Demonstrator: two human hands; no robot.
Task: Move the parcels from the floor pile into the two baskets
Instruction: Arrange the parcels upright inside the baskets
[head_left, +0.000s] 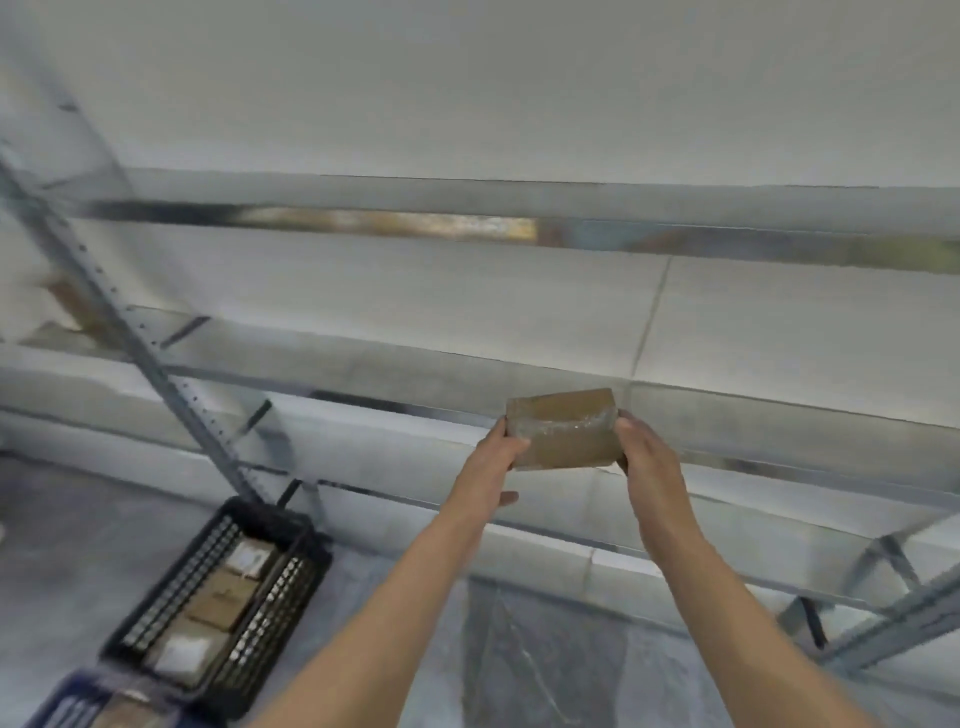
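Brown parcel (563, 428) was gripped at its ends by your left hand (496, 452) and right hand (647, 447), fingers curled round it, before the shelf (363, 358).

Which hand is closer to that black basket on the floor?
Left. The left hand grips one end of the brown parcel, above and right of the black basket; the right hand grips its other end, farther off.
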